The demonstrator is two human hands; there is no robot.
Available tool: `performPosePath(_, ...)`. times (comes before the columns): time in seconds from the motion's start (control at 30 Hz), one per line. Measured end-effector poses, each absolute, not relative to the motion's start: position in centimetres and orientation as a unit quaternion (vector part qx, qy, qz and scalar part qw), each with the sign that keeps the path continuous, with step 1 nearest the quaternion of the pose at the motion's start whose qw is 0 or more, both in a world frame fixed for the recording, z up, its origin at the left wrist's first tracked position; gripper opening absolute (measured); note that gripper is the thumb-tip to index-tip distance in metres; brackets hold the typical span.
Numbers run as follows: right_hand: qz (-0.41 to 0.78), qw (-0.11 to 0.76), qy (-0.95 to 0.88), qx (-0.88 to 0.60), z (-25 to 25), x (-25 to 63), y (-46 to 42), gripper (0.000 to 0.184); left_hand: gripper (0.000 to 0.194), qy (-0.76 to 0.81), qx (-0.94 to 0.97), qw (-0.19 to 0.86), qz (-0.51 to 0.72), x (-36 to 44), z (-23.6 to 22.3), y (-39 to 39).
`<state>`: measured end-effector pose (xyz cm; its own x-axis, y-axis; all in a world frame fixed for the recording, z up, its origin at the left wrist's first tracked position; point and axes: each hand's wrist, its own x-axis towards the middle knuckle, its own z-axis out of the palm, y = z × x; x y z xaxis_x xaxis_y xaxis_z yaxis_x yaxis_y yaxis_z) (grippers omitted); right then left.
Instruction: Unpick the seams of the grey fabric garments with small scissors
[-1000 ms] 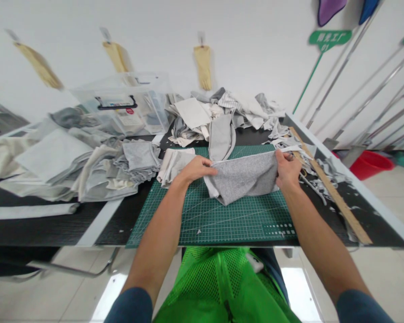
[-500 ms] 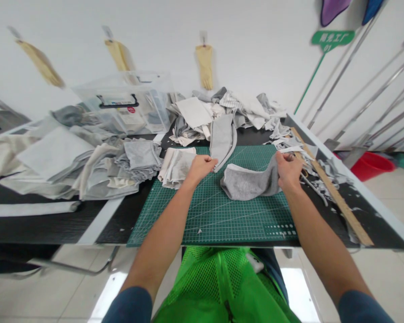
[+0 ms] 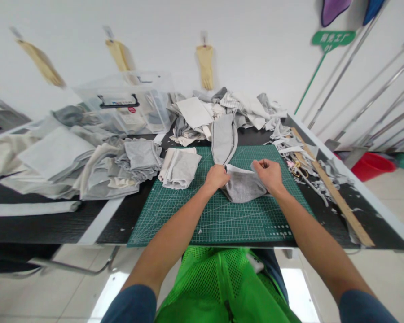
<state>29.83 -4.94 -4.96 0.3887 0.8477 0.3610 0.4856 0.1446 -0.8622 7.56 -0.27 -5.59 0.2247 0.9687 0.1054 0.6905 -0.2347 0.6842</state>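
Observation:
A grey fabric piece (image 3: 244, 186) with a pale upper edge stands partly raised on the green cutting mat (image 3: 229, 224). My left hand (image 3: 218, 176) is closed at its left end. Behind that hand, a lighter grey fabric strip (image 3: 223, 137) runs back toward the far heap, its near end at my fingers; whether they grip it too is hidden. My right hand (image 3: 269, 174) pinches the upper right part of the grey piece, a bit of cloth showing between thumb and finger. A folded stack of pale and grey cloth (image 3: 180, 168) lies left of my left hand.
Heaps of cut fabric (image 3: 195, 112) lie at the back, and more cloth (image 3: 57, 152) on the left beside a clear plastic box (image 3: 121, 107). On the right are a wooden ruler (image 3: 340, 197), scraps (image 3: 345, 172) and scissors (image 3: 299, 169). A red bucket (image 3: 373, 166) stands beyond the table.
My right hand has moved left, bringing the grey piece's right end inward. My left hand has moved right and nearer me, onto that piece's left end. The scissors have come into view.

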Motion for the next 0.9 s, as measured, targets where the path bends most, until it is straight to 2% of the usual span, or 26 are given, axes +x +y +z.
performPosePath(0.17, 0.163, 0.547, -0.526, -0.63, -4.8, 29.9, -5.1, 0.04, 0.015, 0.491, 0.673, 0.378, 0.404, 6.9, -5.2, -0.1)
performPosePath(0.3, 0.165, 0.552, -0.521, -0.63, -4.4, 29.9, -5.3, 0.041, 0.035, 0.43, 0.596, 0.5, 0.458, 6.5, -4.7, -0.3)
performPosePath(0.37, 0.168, 0.555, -0.518, -0.629, -4.2, 29.9, -5.5, 0.041, 0.044, 0.418, 0.588, 0.515, 0.463, 6.4, -4.4, -0.4)
performPosePath(0.53, 0.149, 0.578, -0.509, -0.62, -3.5, 29.7, -5.9, 0.041, 0.043, 0.411, 0.633, 0.432, 0.493, 6.1, -3.5, -0.7)
performPosePath(0.73, 0.098, 0.67, -0.46, -0.575, -2.1, 29.6, -6.7, 0.041, 0.04, 0.385, 0.666, 0.33, 0.547, 5.6, -2.5, -1.1)
performPosePath(0.9, 0.028, 0.705, -0.409, -0.578, -1.5, 30.6, -6.6, 0.042, 0.047, 0.367, 0.673, 0.251, 0.59, 4.7, -2.0, -0.9)
